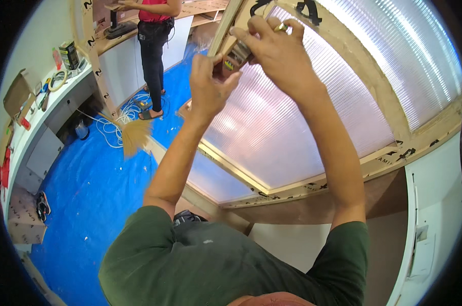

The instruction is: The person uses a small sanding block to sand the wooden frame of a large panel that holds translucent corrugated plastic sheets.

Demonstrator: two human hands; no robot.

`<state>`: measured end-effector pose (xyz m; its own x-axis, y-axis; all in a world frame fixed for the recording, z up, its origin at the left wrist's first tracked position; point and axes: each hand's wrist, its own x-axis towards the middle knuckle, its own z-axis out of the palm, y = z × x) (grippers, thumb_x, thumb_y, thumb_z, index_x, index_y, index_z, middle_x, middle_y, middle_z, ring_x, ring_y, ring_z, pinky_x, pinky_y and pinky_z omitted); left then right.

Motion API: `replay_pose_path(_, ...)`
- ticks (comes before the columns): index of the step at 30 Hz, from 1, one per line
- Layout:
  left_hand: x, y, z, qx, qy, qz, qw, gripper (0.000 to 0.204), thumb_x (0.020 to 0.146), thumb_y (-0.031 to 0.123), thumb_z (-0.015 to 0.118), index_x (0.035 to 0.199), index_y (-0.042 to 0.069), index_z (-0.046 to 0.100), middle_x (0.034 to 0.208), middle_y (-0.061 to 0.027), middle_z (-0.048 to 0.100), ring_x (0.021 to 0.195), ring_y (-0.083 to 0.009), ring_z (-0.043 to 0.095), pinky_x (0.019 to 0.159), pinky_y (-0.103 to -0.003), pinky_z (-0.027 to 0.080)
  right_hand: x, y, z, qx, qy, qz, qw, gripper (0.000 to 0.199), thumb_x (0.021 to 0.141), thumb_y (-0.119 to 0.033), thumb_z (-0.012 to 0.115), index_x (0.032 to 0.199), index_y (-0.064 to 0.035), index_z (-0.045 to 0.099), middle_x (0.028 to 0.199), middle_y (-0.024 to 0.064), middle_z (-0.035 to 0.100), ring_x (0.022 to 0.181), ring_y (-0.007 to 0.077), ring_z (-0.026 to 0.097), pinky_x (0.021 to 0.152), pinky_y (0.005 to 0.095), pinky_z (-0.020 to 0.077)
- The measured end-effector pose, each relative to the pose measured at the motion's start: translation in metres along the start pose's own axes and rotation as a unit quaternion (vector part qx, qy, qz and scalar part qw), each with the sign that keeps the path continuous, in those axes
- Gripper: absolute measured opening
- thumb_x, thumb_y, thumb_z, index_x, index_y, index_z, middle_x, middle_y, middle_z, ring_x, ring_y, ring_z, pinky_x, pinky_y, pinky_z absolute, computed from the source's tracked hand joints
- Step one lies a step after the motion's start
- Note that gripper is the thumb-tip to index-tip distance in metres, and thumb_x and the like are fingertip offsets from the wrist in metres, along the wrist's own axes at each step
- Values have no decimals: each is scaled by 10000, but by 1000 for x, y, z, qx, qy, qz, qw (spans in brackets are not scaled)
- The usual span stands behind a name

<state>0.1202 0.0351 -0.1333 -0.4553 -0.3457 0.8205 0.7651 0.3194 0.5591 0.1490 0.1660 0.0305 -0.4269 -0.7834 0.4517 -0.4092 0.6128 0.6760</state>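
Observation:
Both my hands are raised in front of me at a wooden-framed panel of translucent ribbed sheet. Between them is a small grey-brown block-like thing with a yellow-green patch; its exact kind cannot be made out. My left hand pinches its lower left end between thumb and fingers. From above, my right hand grips the other end with bent fingers, and a gold-coloured ring shows on one of them. The thing lies close to the frame's wooden upright, and fingers partly cover it.
Blue sheeting covers the floor at left. A broom head and coiled white cable lie there. A curved white counter carries tools and a cardboard box. Another person stands at a far worktop.

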Motion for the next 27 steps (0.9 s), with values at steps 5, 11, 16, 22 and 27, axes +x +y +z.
replay_pose_path(5,-28,-14,-6,-4,1,-22,1000,510,739,84,927,1152,-50,661,1001,-126,573,804,-229,609,689,-338,526,-13,-21,21,53,-1,-16,998,378,941,-150,622,1318,-180,640,1201,20,614,1194,190,611,1062,497,339)
replay_pose_path(11,-81,-34,-14,-57,-30,-113,992,487,743,47,901,1136,-42,627,1033,-144,555,818,-257,613,717,-357,549,-37,-58,51,43,-40,-38,998,356,934,-140,601,1288,-163,637,1133,30,589,1140,191,602,1052,485,331)
replay_pose_path(16,-97,-45,-28,-14,-62,-103,993,489,732,38,880,1138,-26,614,1059,-159,558,905,-304,638,776,-383,563,-51,-76,59,92,-31,-28,995,319,929,-143,598,1246,-160,633,1083,33,586,1115,193,606,1036,488,337)
replay_pose_path(22,-169,-67,-59,-95,-81,-184,975,462,726,41,886,1067,22,575,1021,-120,521,858,-231,570,729,-357,502,-65,-86,46,136,-43,-36,989,221,940,-102,599,1148,-135,666,1174,39,664,1129,210,656,1041,504,377)
replay_pose_path(27,-235,-82,-129,-154,-210,-319,911,465,725,36,892,1025,60,538,991,-58,512,794,-143,516,704,-316,465,-38,-6,-10,-48,235,175,955,93,892,-138,762,968,-189,745,976,-18,705,945,205,622,930,459,322)
